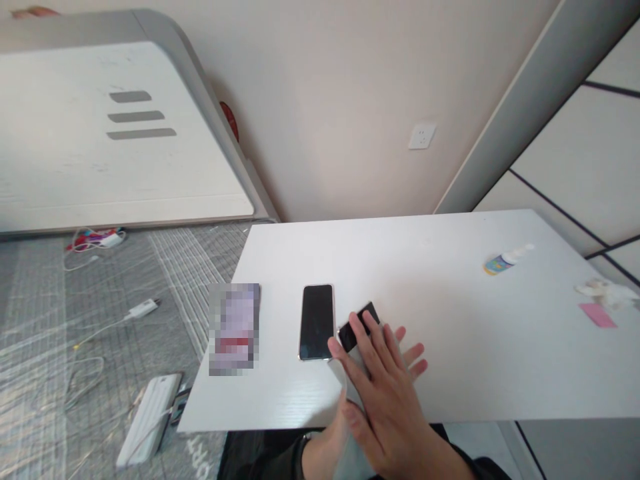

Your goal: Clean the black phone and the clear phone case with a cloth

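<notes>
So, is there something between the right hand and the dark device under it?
Yes: a grey cloth lies under the right hand and covers part of the dark device. Two fingertips reach past it, over the bare far end.

A flat, glossy black device (346, 337) with squared corners lies tilted, its far end pointing up and to the right, sandwiched between the 2 hands, left (416, 355) beneath and right (387, 393) on top. 1 creased, pale grey cloth (351, 457) covers its nearer part, 1 flap jutting left, the rest hanging below the right thumb.
</notes>
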`<state>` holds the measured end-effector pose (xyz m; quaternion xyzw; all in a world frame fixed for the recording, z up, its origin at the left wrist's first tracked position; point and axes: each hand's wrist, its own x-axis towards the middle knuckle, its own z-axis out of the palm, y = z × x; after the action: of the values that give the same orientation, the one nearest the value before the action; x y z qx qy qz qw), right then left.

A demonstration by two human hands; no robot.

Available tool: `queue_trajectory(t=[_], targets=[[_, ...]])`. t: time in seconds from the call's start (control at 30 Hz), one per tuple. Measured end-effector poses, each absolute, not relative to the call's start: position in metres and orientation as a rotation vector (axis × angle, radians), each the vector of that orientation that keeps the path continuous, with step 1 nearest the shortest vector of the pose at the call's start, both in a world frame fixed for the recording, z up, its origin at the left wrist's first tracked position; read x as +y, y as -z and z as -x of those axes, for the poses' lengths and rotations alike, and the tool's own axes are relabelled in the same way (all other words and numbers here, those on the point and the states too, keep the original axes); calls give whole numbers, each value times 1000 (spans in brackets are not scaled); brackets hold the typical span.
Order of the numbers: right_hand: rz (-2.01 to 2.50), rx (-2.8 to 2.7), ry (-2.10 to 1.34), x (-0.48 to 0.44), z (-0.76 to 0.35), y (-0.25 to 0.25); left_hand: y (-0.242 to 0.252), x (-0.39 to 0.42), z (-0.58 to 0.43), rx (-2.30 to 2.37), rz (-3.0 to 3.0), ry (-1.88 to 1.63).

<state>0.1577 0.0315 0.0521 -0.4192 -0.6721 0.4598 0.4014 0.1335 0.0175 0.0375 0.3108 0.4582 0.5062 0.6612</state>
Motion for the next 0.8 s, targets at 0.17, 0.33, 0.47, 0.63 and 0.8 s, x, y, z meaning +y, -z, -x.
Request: queue_trajectory(t=[0.17, 0.33, 0.47, 0.63, 0.8], targets=[[1200, -1589, -990, 53, -170, -50, -39, 18, -92, 675, -341, -894], [1478, -1491, -912, 75, -182, -26, -41, 31, -63, 639, -241, -787], [1629, -1534, -770, 111, -201, -13, -36, 28, -48, 869, -643, -901], [1658, -1729, -721, 142, -204, 3, -31, 14, -23, 1140, -1198, -761], [1706, -1816, -612, 154, -193, 17, -27, 19, -3, 1408, -1680, -756]])
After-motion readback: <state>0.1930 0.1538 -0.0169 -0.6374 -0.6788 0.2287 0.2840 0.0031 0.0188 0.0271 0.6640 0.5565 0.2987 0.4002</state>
